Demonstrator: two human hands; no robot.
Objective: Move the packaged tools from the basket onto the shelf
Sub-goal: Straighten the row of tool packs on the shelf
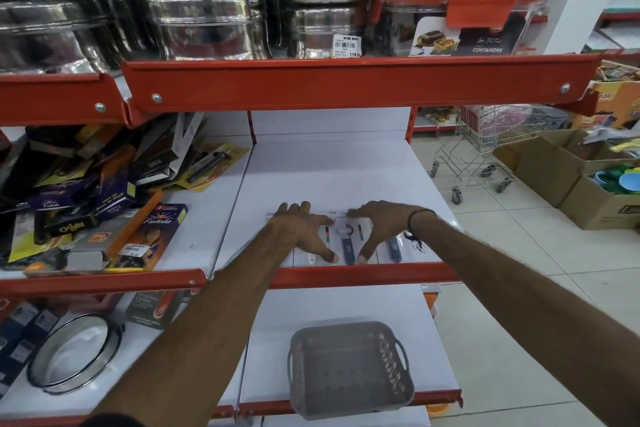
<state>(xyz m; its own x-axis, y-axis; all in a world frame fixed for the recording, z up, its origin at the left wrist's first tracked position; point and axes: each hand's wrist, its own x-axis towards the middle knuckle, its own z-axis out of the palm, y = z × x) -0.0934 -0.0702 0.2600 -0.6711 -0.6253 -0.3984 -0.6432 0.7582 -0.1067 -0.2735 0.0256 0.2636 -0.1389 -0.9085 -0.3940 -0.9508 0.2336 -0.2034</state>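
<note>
Clear-packaged tools with blue handles lie flat near the front of the white middle shelf (329, 166). One packaged tool (348, 244) shows between my hands, another (394, 248) lies just right of it. My left hand (304, 229) rests spread on the packages at the left, thumb tip near the front edge. My right hand (377, 224) is spread over the packages at the right, fingers touching them. Neither hand grips anything. The grey plastic basket (349, 367) stands on the lower shelf below my arms, and nothing shows inside it.
Boxed kitchen goods (104, 191) are piled on the shelf to the left. Steel containers (204, 28) fill the upper shelf. A round sieve (76, 354) lies at the lower left. A wire trolley (485, 149) and cardboard boxes (561, 177) stand on the tiled floor to the right.
</note>
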